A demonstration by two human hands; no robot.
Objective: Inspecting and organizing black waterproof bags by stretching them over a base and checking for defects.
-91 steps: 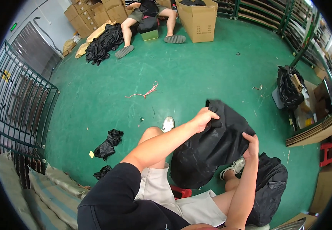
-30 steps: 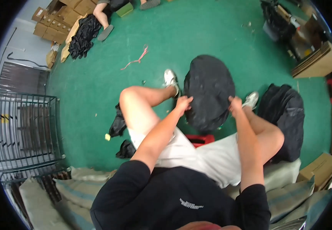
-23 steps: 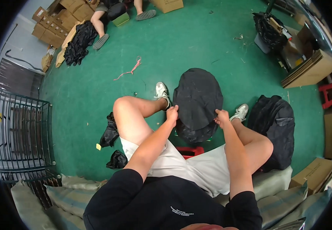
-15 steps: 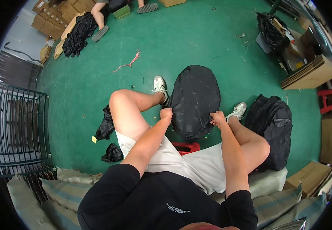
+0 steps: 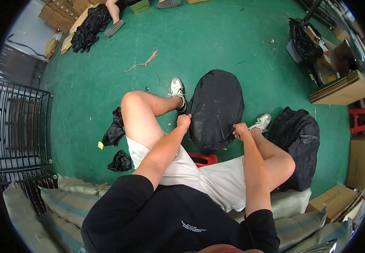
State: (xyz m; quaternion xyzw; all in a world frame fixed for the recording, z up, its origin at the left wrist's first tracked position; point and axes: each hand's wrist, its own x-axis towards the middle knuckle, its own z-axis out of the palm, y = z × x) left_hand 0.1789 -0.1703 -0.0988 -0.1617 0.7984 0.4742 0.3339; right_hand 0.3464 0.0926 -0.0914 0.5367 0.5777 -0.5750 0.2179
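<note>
Between my feet stands a large, rounded, stuffed black bag (image 5: 216,109) with a smooth, slightly creased cover. My left hand (image 5: 184,121) is closed at its left edge, the fingers pinching the black material. At the lower right edge, my right hand (image 5: 240,131) is also closed on the cover. The underside of the bag is hidden. Beyond my right foot lies a second full black bag (image 5: 296,147), touched by neither hand. Part of a red plastic stool (image 5: 204,160) shows between my thighs.
Two small black plastic bundles (image 5: 115,134) lie left of my leg. Pink string (image 5: 146,63) is on the green floor ahead. Cardboard boxes (image 5: 338,88) stand at right, a metal rack (image 5: 20,130) at left, woven sacks (image 5: 68,206) behind. Another person's foot (image 5: 115,28) is at the far left.
The view has shifted slightly. The top of the black bag looks smoother and tauter, while both hands keep hold of its edges.
</note>
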